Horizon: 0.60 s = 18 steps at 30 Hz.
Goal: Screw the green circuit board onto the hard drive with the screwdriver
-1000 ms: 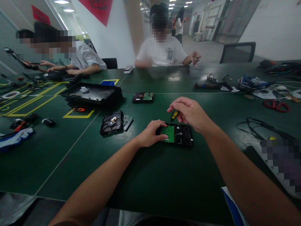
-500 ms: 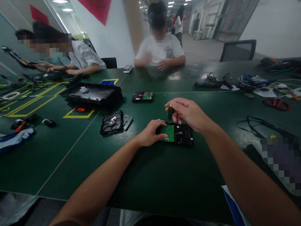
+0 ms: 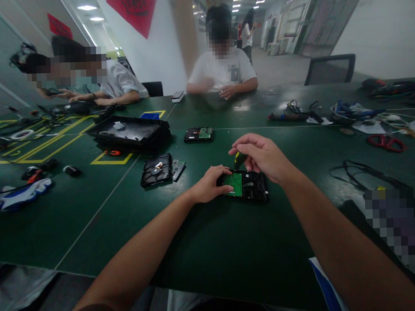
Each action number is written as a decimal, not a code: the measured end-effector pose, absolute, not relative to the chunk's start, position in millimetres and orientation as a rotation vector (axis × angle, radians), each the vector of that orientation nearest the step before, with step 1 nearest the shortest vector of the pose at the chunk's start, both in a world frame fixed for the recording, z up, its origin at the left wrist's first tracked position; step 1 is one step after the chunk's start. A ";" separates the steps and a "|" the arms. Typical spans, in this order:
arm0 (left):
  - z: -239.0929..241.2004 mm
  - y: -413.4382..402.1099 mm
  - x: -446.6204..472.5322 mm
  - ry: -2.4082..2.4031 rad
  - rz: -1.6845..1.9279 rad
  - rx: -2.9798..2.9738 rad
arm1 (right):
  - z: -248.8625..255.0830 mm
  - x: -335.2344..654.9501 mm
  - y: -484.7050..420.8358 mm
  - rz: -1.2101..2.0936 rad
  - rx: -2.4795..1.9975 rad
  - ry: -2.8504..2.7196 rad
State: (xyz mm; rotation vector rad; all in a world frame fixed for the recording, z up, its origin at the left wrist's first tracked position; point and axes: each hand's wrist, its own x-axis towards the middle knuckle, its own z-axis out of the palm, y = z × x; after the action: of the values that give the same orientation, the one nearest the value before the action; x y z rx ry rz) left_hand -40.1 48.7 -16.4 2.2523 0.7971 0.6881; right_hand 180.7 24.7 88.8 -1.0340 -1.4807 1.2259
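A black hard drive (image 3: 257, 186) with a green circuit board (image 3: 236, 183) lies flat on the dark green table. My left hand (image 3: 213, 184) grips its left end, thumb on the board and fingers along the far edge. In my right hand (image 3: 258, 154) is a small screwdriver (image 3: 240, 160) with a dark and yellow handle, held nearly upright over the board's far edge. Its tip is too small to make out. To the left lies another hard drive (image 3: 156, 171), beside a loose circuit board (image 3: 178, 169). A third hard drive (image 3: 198, 134) rests farther back.
Black trays (image 3: 131, 131) stand at the back left. Gloves (image 3: 25, 193) and a computer mouse (image 3: 72, 171) lie on the left. Red-handled scissors (image 3: 387, 143), cables and a dark strap (image 3: 351, 171) are on the right. A person in a white shirt (image 3: 221, 73) sits opposite.
My right hand has shifted slightly and the screwdriver handle leans a little differently. My left hand keeps its hold on the hard drive. The whole view has moved slightly.
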 end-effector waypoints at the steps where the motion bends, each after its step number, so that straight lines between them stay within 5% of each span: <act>1: -16.5 48.9 -39.9 0.791 0.693 2.257 | 88.9 180.7 24.3 1.258 -1.012 -1.498; 11: -18.9 49.1 -40.7 0.805 0.688 2.227 | 85.1 179.7 25.0 1.390 -0.866 -1.483; 18: -16.9 48.8 -40.5 0.800 0.691 2.237 | 88.2 181.7 24.3 1.169 -0.971 -1.557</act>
State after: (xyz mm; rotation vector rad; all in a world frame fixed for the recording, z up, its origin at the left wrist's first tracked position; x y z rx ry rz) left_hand -40.5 48.8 -16.9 2.2370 0.7998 0.6912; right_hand 181.7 24.3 88.2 -0.9707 -1.5568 1.1687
